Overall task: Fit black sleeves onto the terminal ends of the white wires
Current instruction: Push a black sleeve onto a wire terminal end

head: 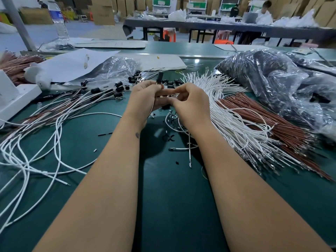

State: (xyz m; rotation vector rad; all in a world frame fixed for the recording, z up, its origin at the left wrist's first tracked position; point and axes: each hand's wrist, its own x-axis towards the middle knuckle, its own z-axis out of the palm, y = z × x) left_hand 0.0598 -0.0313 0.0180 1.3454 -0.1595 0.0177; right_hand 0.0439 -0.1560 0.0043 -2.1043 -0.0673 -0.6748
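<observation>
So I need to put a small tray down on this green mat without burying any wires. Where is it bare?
Barest is the green mat between the forearms, near the front edge. Loose white wires crowd the left; the white wire bundle and brown wires fill the right. Small scraps litter the mat below the hands.

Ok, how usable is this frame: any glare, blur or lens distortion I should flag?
Head view: strong wide-angle bend, table edges curving; overhead light glares off the clear plastic bags and leaves a bright spot on the green mat; arms cast a dark shadow between them; the black sleeve above the left hand is soft; the right hand is fairly sharp; the background is blurry.
</observation>
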